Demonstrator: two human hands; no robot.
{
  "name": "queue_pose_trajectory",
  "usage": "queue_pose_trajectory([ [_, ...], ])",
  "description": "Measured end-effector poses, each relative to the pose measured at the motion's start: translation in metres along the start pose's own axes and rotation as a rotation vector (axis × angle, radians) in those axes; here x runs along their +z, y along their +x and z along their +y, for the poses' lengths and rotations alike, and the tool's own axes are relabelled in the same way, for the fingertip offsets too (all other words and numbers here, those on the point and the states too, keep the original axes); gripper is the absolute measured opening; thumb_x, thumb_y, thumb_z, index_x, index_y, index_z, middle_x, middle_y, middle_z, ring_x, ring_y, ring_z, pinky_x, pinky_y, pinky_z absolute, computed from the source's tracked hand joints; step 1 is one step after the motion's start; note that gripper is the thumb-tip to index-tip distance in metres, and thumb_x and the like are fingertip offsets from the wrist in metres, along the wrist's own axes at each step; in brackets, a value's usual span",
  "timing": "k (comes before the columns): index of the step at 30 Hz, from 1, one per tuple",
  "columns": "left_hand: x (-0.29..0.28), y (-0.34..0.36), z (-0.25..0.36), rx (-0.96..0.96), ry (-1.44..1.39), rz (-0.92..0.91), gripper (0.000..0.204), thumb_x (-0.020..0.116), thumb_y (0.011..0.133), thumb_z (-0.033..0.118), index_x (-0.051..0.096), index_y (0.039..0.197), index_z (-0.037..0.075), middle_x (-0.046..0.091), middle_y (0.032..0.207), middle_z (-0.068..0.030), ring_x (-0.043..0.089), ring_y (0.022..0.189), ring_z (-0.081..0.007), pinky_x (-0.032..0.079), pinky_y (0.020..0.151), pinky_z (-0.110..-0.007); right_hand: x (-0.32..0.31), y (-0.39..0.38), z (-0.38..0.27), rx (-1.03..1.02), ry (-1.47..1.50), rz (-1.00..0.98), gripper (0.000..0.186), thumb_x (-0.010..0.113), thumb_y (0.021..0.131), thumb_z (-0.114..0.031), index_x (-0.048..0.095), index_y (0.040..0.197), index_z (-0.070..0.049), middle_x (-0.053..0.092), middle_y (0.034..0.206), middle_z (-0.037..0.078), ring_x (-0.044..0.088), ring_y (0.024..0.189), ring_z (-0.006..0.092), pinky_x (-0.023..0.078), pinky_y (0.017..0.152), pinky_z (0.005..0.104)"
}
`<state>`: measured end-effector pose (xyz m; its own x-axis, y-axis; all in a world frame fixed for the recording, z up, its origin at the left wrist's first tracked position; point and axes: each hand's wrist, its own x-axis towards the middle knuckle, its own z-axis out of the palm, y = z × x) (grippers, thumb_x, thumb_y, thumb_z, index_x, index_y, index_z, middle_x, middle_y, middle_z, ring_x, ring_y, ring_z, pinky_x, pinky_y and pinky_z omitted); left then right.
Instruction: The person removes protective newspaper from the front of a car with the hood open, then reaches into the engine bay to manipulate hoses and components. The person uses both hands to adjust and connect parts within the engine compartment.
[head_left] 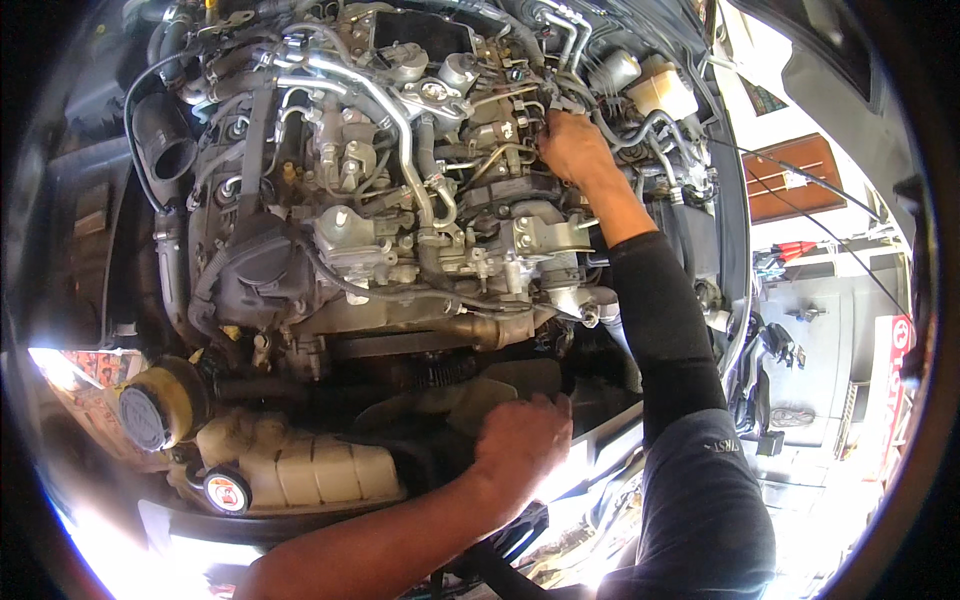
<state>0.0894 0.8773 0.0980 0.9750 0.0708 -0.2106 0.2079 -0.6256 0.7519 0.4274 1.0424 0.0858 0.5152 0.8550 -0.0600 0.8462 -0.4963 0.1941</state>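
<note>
My right hand (575, 148) reaches to the far right side of an engine (340, 240), its fingers closed among thin metal pipes and hoses. What they grip is hidden behind the hand. Lower down, my left hand (522, 445) is at the front of the engine bay, in front of the dark fan blades (490, 400). Its fingers bend away from me and are partly smeared, so their hold cannot be made out. A metal bracket (540, 237) sits on the engine between the two hands. Silvery pipes (400, 130) run across the engine top.
At the front left are a yellowed plastic reservoir (320, 465) with a round cap and another reservoir with a large dark cap (147, 418). An open black hose end (168, 150) stands at the left. A fluid tank (662, 92) sits at the far right, near the fender edge.
</note>
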Motion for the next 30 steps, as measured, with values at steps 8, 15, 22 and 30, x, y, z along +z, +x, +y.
queue_pose_trajectory([
  [8,0.0,0.006,-0.002,0.003,0.015,0.016,0.045,0.054,0.105,0.035,0.068,0.133,0.003,0.077,0.095,-0.0183,0.078,0.077,-0.0318,0.062,0.059,-0.046,-0.003,0.005,-0.001,0.004,0.03,-0.003,0.034,0.062,0.096,-0.023,0.072,0.118,0.0,0.072,0.121,0.03,0.069,0.118,0.0462,0.055,0.104,0.053],
  [15,-0.009,0.003,0.002,-0.04,-0.052,-0.004,0.027,0.058,0.099,0.02,0.069,0.121,0.006,0.075,0.102,-0.0171,0.079,0.088,-0.031,0.065,0.067,-0.045,0.001,0.008,0.003,-0.009,0.0,0.018,0.035,0.066,0.096,-0.026,0.07,0.117,0.001,0.073,0.119,0.029,0.069,0.115,0.0457,0.055,0.103,0.0522],
  [22,-0.008,0.004,0.003,-0.029,-0.027,-0.007,0.026,0.059,0.099,0.02,0.07,0.119,0.007,0.075,0.102,-0.0164,0.079,0.086,-0.0299,0.064,0.065,-0.043,0.006,0.013,0.007,-0.059,0.006,0.075,0.035,0.068,0.094,-0.026,0.071,0.116,0.001,0.073,0.117,0.03,0.071,0.113,0.0449,0.057,0.1,0.0526],
  [30,-0.007,0.004,0.004,-0.042,-0.024,0.004,0.025,0.059,0.099,0.021,0.071,0.116,0.008,0.076,0.099,-0.0153,0.079,0.082,-0.0299,0.064,0.063,-0.042,0.005,0.011,0.005,-0.05,-0.006,0.06,0.035,0.066,0.096,-0.029,0.072,0.114,0.001,0.074,0.114,0.03,0.071,0.111,0.048,0.056,0.1,0.0543],
])
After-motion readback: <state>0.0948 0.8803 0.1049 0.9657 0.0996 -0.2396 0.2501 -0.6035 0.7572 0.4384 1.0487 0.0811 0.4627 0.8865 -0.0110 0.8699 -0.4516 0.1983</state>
